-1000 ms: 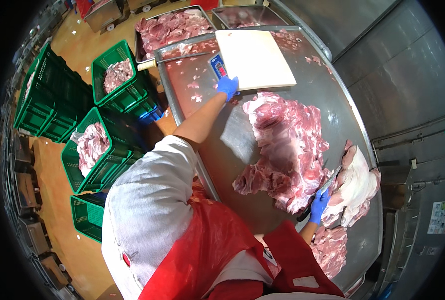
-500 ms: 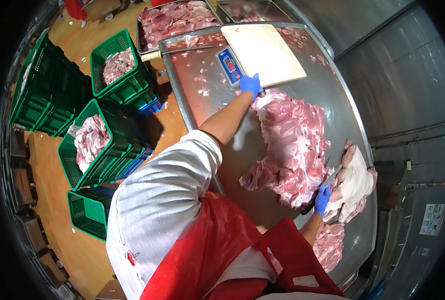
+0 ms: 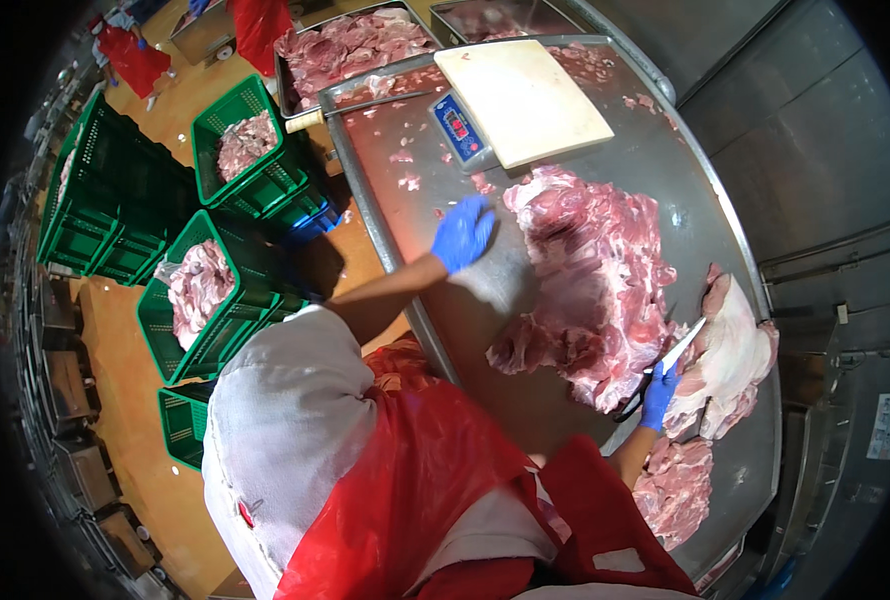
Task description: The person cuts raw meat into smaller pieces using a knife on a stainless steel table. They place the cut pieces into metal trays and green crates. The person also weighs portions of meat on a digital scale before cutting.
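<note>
A large slab of raw meat (image 3: 600,285) lies spread across the metal table (image 3: 465,330). Left of it, my gloved left hand (image 3: 463,235) is held over the table, fingers extended and nothing in it. At the slab's lower right edge, my gloved right hand (image 3: 657,398) grips a knife (image 3: 681,347), its blade slanting up and away to the right. Beside the blade rests a pale, skin-covered piece of meat (image 3: 727,345). Another raw meat piece (image 3: 677,490) lies nearer me, partly behind my right forearm.
A digital scale (image 3: 460,130) bears a white cutting board (image 3: 525,105) at the far end. A long rod with a pale handle (image 3: 305,121) overhangs the left edge. Trays of meat (image 3: 355,45) stand beyond. Green crates (image 3: 250,270) line the left floor; people in red aprons (image 3: 133,58) are farther back.
My left hand has let go of the slab's far corner and drawn back to the left. My right hand still holds the knife. More of the people at the back shows.
</note>
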{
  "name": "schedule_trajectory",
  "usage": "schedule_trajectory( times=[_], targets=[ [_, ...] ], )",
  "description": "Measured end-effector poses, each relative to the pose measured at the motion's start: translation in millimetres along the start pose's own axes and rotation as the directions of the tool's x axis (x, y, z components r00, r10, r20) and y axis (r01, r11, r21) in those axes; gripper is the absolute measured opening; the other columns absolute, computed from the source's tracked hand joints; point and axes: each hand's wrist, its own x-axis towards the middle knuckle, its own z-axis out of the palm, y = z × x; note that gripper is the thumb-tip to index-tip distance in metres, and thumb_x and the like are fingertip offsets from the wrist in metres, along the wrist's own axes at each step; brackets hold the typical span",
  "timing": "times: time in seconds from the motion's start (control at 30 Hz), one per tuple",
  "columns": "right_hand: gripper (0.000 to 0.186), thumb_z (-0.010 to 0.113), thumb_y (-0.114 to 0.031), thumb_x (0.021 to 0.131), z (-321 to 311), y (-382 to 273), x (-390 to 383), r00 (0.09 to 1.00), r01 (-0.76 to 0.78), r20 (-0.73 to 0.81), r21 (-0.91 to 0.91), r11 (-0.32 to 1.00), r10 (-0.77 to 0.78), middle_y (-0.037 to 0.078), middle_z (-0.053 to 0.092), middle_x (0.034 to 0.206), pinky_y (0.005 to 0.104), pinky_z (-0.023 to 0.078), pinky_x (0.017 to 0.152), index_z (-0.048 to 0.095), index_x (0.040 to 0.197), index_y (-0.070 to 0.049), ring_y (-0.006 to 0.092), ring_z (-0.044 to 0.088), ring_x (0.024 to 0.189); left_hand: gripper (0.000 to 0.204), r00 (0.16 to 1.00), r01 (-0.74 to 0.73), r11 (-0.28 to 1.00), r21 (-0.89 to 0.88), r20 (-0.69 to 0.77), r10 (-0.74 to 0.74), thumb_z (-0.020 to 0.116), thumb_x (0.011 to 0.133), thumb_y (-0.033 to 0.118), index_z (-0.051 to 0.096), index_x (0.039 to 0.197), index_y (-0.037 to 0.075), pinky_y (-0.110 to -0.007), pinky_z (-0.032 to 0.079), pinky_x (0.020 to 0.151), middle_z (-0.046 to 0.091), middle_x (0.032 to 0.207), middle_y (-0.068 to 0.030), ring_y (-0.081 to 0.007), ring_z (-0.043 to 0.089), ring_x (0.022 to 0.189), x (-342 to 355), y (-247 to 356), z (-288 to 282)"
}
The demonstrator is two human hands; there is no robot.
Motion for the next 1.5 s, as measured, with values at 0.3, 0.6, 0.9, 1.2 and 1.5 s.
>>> schedule_trajectory(
  times=[0.3,0.6,0.9,1.2,1.5],
  targets=[
    [0.041,0.049,-0.034,0.103,3,-29,-35,0.972,-0.162,-0.104,0.356,0.920,0.212,0.009,0.061,0.101,0.0336,0.044,0.089,0.058,0.115,0.005,0.0160,0.053,0.092,0.079,0.981,0.116,0.842,0.526,0.073,-0.181,0.037,0.099,0.049,0.027,0.145,-0.014,-0.053,0.020,0.117,0.027,0.151,-0.0359,-0.0498,0.023,0.142,273,-132,-8],
    [0.053,0.049,-0.034,0.104,32,-139,-61,0.885,-0.235,-0.293,0.390,0.890,0.363,0.011,0.059,0.120,0.0323,0.048,0.085,0.046,0.141,0.003,0.0179,0.056,0.100,0.089,0.721,0.122,0.966,-0.229,0.689,0.072,0.046,0.094,0.052,0.020,0.148,-0.015,-0.054,0.015,0.119,0.020,0.154,-0.0348,-0.0495,0.016,0.145,234,32,198],
    [0.031,0.056,-0.028,0.101,22,-173,-159,0.685,-0.313,-0.440,0.541,0.780,0.581,0.002,0.059,0.092,0.0292,0.044,0.070,0.061,0.120,-0.003,0.0132,0.051,0.078,0.081,0.920,0.348,0.671,0.654,-0.102,-0.377,0.035,0.100,0.050,0.024,0.146,-0.016,-0.056,0.005,0.119,0.017,0.155,-0.0365,-0.0502,0.013,0.146,362,-204,59],
    [0.043,0.050,-0.029,0.104,44,-250,-116,0.719,-0.209,-0.437,0.605,0.768,0.540,-0.003,0.050,0.082,0.0224,0.037,0.061,0.052,0.141,-0.006,0.0080,0.044,0.070,0.057,0.811,0.023,0.995,-0.100,0.584,0.040,0.041,0.097,0.046,0.059,0.130,0.003,-0.057,0.023,0.115,0.051,0.139,-0.0240,-0.0410,0.046,0.132,392,-50,260],
    [0.040,0.053,-0.030,0.103,47,-195,-221,0.646,-0.386,-0.400,0.564,0.730,0.650,-0.004,0.049,0.077,0.0230,0.038,0.060,0.057,0.135,-0.007,0.0074,0.045,0.066,0.070,0.532,-0.375,0.914,-0.152,0.772,0.347,0.054,0.091,0.049,0.038,0.147,0.012,-0.053,0.027,0.115,0.040,0.148,-0.0228,-0.0421,0.041,0.135,174,65,160]
  ],
)
